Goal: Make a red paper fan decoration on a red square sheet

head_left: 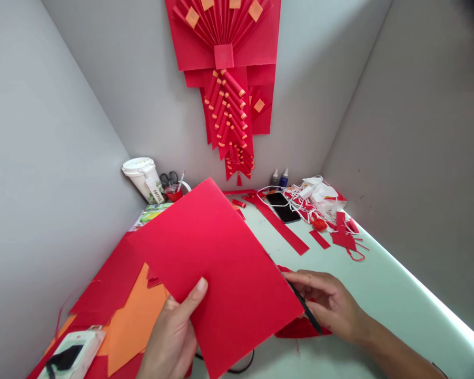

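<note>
My left hand (177,326) grips a large sheet of red paper (225,263) by its lower left edge, thumb on top and fingers hidden underneath. The sheet is held up at a slant above the table. At its right edge, my right hand (327,302) is closed around a slim black tool (308,313) that lies along the paper's edge; its exact kind is partly hidden. Something dark red (300,329) lies on the table below that hand. Under my left hand are orange paper (134,321) and more red paper (102,279).
At the back left stand a white coffee container (144,176) and a red cup (174,195) with scissors. A phone (283,207), two small bottles (279,179), red strips (284,231) and a pile of scraps (316,197) lie back right. A red paper decoration (225,58) hangs on the wall.
</note>
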### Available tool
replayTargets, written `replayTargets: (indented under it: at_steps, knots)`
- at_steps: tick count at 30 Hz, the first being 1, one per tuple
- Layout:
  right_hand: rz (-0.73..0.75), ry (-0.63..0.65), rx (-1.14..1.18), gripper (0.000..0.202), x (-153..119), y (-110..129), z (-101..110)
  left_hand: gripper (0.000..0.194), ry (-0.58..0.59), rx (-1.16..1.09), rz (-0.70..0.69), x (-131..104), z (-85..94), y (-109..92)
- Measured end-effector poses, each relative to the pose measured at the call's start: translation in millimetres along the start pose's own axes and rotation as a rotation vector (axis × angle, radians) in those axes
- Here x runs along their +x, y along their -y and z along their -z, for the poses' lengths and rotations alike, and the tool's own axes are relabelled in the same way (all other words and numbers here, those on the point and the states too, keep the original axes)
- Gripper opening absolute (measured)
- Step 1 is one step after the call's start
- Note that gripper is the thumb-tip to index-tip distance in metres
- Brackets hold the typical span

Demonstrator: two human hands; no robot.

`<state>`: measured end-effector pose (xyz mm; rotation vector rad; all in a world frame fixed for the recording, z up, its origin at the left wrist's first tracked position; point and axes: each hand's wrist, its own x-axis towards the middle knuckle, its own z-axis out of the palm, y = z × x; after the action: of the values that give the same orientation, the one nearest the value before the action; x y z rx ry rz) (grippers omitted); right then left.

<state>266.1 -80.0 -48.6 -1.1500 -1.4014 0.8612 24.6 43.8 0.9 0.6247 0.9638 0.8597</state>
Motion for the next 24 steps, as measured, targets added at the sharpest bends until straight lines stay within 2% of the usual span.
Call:
replayTargets:
  at_steps: [6,11,24]
  knots:
    - [0.037,-0.024,-0.145,0.046,-0.1,-3.5,0.6,0.064,0.003,0.003,-0.034,0.9,0.8,1.9]
    - [0.049,-0.036,-0.159,0.055,0.6,-4.1,-1.3,0.061,-0.020,0.007,-0.042,1.0,-1.6,2.1]
    - [0.025,-0.086,-0.195,0.058,0.9,-3.1,-1.9,0.054,-0.012,0.028,0.020,-0.2,0.5,1.9]
